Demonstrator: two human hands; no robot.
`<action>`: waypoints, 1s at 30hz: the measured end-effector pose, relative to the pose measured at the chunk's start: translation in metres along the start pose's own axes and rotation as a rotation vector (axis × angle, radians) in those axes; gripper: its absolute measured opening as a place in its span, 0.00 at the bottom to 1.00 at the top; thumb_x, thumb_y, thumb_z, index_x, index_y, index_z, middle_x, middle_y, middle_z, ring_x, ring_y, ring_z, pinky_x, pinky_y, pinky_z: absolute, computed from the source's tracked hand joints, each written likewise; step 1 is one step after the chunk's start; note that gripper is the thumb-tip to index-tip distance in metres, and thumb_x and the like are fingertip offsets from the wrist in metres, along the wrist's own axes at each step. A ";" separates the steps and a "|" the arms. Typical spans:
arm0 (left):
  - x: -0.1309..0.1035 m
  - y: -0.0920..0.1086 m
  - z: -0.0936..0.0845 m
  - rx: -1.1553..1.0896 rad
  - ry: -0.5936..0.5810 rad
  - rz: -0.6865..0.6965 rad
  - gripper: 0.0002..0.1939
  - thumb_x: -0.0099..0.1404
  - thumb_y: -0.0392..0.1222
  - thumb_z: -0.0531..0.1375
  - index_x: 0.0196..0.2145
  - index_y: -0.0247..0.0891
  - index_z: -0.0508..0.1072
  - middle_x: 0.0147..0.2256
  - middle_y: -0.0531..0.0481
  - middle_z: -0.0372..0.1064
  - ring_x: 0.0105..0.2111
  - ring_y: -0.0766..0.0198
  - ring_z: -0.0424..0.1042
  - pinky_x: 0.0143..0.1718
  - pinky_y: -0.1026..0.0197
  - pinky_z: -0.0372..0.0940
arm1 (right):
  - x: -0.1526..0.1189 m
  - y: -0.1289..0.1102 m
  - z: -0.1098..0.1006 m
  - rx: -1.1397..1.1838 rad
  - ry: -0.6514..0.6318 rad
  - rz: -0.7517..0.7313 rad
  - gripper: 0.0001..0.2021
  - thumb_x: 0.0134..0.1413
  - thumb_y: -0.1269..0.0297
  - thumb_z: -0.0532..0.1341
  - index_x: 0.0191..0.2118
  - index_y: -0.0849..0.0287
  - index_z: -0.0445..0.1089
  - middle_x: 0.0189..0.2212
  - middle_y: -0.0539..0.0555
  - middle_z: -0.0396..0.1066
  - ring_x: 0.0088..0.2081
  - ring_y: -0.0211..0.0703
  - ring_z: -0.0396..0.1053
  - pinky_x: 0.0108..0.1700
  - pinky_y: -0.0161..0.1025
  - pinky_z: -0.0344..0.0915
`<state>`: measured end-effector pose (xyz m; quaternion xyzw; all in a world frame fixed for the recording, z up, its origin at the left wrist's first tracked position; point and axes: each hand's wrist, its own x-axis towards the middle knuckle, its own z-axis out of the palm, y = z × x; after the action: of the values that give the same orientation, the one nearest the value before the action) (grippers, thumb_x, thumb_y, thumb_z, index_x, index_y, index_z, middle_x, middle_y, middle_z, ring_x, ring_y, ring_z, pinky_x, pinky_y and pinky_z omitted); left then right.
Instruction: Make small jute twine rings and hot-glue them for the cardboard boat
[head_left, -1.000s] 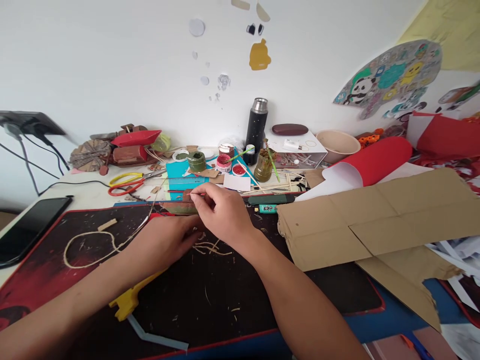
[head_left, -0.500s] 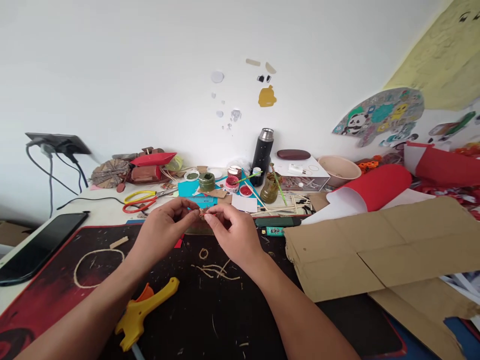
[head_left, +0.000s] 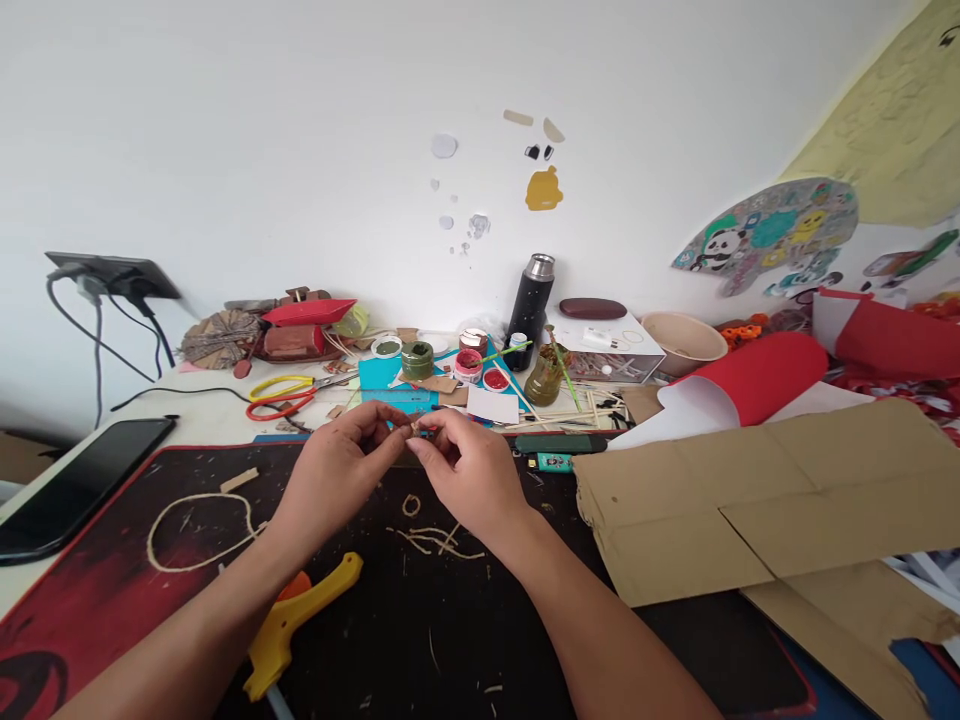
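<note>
My left hand [head_left: 339,462] and my right hand [head_left: 471,462] meet above the dark mat [head_left: 390,620], fingertips pinched together. Between them is a tiny brownish piece [head_left: 413,430], mostly covered by the fingers and too small to name. Just below the hands lie a small twine ring [head_left: 411,505] and several short lengths of twine [head_left: 439,541]. A larger loop of twine [head_left: 154,535] rests left of my left forearm. Partly behind that forearm is a yellow glue gun [head_left: 307,610] with an orange trigger.
Behind the hands stand open paint jars [head_left: 418,362], a brush jar [head_left: 544,378] and a black thermos [head_left: 529,300]. Scissors [head_left: 281,398] and a phone [head_left: 86,487] are at left. Cardboard sheets [head_left: 765,490] cover the right side, with red paper rolls [head_left: 780,375] behind.
The view has shifted slightly. My hands stay together, with small finger movements around the piece. A red scrap seen below my left hand earlier no longer shows.
</note>
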<state>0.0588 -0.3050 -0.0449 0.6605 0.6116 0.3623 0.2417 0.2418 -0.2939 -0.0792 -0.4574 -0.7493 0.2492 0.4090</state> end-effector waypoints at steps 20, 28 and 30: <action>-0.003 -0.023 -0.006 0.145 0.074 0.405 0.13 0.77 0.49 0.62 0.47 0.44 0.85 0.38 0.49 0.82 0.36 0.56 0.80 0.38 0.58 0.71 | 0.002 0.003 -0.001 0.191 0.002 0.078 0.08 0.72 0.61 0.64 0.44 0.55 0.81 0.27 0.48 0.76 0.28 0.41 0.70 0.33 0.39 0.61; -0.009 -0.019 -0.006 0.551 0.182 0.642 0.17 0.83 0.43 0.55 0.47 0.44 0.86 0.40 0.46 0.85 0.36 0.54 0.82 0.34 0.58 0.70 | 0.002 0.004 0.001 0.254 -0.022 0.100 0.07 0.72 0.61 0.65 0.44 0.55 0.81 0.27 0.48 0.77 0.28 0.42 0.71 0.31 0.38 0.64; -0.010 -0.017 -0.008 0.619 0.187 0.664 0.18 0.83 0.43 0.55 0.46 0.44 0.86 0.40 0.45 0.85 0.37 0.53 0.83 0.35 0.57 0.71 | 0.002 0.004 0.001 0.261 -0.032 0.106 0.07 0.72 0.61 0.66 0.44 0.55 0.81 0.27 0.48 0.77 0.28 0.42 0.72 0.31 0.37 0.65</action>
<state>0.0419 -0.3140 -0.0543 0.8264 0.4653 0.2783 -0.1523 0.2421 -0.2907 -0.0819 -0.4354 -0.6916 0.3729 0.4392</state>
